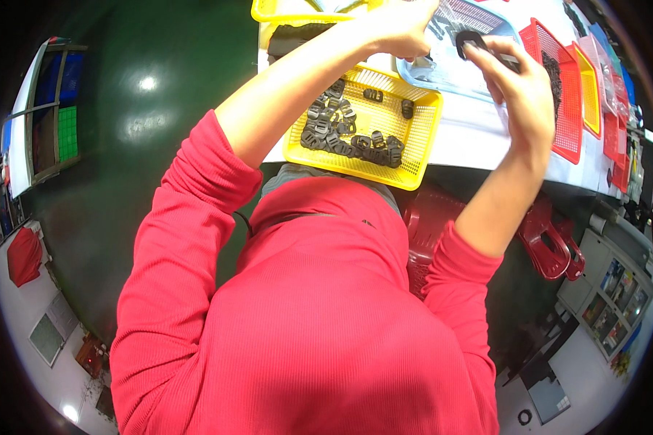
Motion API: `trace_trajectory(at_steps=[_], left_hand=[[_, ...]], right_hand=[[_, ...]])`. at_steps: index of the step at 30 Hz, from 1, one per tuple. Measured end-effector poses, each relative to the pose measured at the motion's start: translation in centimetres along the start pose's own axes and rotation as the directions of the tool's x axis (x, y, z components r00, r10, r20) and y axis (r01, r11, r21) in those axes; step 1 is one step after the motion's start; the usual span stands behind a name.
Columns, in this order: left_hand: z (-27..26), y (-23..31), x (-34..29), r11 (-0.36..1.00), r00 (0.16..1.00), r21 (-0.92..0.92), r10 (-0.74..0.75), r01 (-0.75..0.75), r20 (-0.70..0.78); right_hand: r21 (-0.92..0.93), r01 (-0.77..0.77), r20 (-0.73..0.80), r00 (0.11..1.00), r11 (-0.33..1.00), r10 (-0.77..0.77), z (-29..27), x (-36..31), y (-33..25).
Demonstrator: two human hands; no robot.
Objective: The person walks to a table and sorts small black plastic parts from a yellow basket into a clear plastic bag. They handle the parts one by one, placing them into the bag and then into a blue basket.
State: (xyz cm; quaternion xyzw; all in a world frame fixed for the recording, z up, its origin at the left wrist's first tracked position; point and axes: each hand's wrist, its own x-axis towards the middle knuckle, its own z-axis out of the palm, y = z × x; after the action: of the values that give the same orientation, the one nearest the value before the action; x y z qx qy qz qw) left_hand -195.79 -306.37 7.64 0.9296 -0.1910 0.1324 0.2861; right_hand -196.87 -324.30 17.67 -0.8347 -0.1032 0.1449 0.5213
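My left hand (408, 30) is closed near the top edge, over the near end of a light blue basket (419, 75). What its fingers hold, if anything, is hidden. Across from it, my right hand (519, 76) grips a small black plastic piece (470, 40) with a rounded end between thumb and fingers. Clear plastic (453, 16) and dark parts lie in the blue basket between the hands. Closest to my body, a yellow basket (426, 148) holds several black plastic buckles (330, 130), mostly heaped on its left and near sides.
Red baskets (569, 94) and a yellow basket (589, 87) line the right of the white table (461, 138). At upper left, another yellow basket (272, 10) stands by black material (294, 38). Dark red plastic chairs (544, 235) sit below the table edge.
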Motion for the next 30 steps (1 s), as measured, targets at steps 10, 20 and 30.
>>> trace_trajectory(at_steps=[10, 20, 30], left_hand=[[-0.7, 0.3, 0.2, 0.934, 0.997, -0.351, -0.060, 0.073, 0.049], [-0.5, 0.1, -0.1, 0.999, 0.992, 0.007, 0.041, -0.041, -0.120], [-0.4, 0.0, 0.2, 0.996, 0.991, -0.062, 0.062, -0.070, -0.119]], right_hand=[[-0.595, 0.482, -0.127, 0.734, 0.643, -0.667, 4.4, 2.1, 4.2], [-0.299, 0.860, 0.592, 0.507, 0.414, -0.626, 19.6, -5.0, 17.5], [-0.294, 0.232, 0.338, 0.933, 0.927, -0.127, 12.6, -2.3, 22.7]])
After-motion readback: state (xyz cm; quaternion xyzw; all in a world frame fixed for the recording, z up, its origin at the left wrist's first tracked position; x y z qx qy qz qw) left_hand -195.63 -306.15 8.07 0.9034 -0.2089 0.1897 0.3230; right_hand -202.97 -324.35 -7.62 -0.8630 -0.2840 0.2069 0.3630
